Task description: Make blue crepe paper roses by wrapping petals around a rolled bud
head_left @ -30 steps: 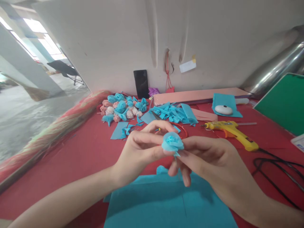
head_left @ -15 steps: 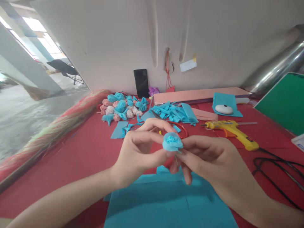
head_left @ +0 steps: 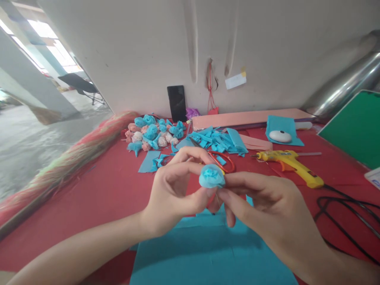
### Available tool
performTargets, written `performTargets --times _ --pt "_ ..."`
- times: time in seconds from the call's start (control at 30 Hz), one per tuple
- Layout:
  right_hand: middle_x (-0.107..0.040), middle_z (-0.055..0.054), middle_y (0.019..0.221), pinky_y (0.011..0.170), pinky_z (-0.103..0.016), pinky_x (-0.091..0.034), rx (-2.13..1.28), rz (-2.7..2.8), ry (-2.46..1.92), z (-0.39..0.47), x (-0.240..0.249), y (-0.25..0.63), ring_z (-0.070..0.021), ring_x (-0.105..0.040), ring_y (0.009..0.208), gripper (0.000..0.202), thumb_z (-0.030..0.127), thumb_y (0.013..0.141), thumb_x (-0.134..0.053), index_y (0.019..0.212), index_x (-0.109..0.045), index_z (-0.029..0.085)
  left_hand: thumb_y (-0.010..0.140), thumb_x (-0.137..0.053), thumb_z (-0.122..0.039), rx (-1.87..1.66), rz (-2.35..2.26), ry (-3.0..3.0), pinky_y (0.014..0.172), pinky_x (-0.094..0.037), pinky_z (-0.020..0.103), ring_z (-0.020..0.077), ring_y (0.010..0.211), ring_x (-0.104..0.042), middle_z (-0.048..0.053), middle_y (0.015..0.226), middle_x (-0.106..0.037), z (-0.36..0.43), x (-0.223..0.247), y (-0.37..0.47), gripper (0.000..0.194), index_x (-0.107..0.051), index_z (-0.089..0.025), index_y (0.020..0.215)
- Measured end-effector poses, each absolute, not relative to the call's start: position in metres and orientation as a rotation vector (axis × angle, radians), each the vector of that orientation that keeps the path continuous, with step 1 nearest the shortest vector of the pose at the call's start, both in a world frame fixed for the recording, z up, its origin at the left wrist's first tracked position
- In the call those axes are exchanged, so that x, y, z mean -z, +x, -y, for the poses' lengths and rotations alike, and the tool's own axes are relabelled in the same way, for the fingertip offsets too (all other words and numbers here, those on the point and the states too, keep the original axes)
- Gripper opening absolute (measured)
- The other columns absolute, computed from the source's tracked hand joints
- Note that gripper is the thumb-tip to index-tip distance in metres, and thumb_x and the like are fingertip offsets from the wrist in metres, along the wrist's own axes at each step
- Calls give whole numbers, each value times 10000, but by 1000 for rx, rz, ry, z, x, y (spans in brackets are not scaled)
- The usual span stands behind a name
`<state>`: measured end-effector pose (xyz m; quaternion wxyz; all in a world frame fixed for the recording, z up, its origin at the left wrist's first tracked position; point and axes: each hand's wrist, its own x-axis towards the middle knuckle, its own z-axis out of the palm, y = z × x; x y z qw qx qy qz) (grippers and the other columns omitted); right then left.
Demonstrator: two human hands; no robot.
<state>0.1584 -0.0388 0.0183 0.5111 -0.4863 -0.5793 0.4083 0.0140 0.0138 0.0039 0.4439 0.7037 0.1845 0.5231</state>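
Between my two hands is a small blue paper flower (head_left: 211, 177) with layered petals, its open top tilted toward me. The thumb and fingers of my left hand (head_left: 181, 186) pinch it from the left. My right hand (head_left: 264, 198) grips its base from the right with thumb and index finger. A thin thread or wire hangs below the base, hard to make out. Under both hands lie large blue paper sheets (head_left: 208, 253). Just behind the flower, red-handled scissors (head_left: 230, 164) rest on the table, partly hidden by my left hand.
Blue, pink and white paper flowers (head_left: 151, 132) are heaped at the back left, beside cut blue paper strips (head_left: 216, 140). A yellow glue gun (head_left: 292, 162) with a black cable (head_left: 341, 213) lies right. A white mouse (head_left: 280, 136) sits on folded blue paper; a phone (head_left: 177, 103) leans on the wall.
The flower has shifted slightly left and up along with my fingers, and it appears turned a little. More of the scissors' red handle shows now.
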Motion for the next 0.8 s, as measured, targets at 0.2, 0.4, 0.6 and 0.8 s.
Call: performTargets --times 0.2,0.4,0.6,0.8 --pt "-645 4 532 435 -240 -494 -829 1537 -1182 33 -20 159 -147 -603 510 185 338 760 -626 844 -741 220 707 -692 -131 -1293 -434 1730 771 -504 340 161 784 -558 35 862 -522 -14 -5 18 86 -658 -198 666" --pt "-620 13 510 424 -230 -473 -709 1654 -1183 32 -22 160 -143 -589 503 170 321 766 -609 817 -736 221 680 -643 -99 -1249 -469 1806 789 -493 358 198 851 -563 64 882 -542 -14 -9 17 97 -608 -176 632" --pt "-584 40 469 379 -196 -413 -604 1744 -1177 35 -23 164 -105 -527 428 127 195 736 -585 710 -707 213 639 -571 -54 -1199 -455 1959 785 -484 332 188 873 -555 66 933 -539 -16 -8 13 124 -566 -168 685" --pt "-544 66 448 376 -130 -372 -359 1851 -1107 35 -22 169 -37 -469 376 173 61 682 -543 562 -600 172 659 -598 -55 -1152 -406 2045 801 -457 330 179 866 -527 42 908 -505 -19 -8 10 147 -565 -180 730"
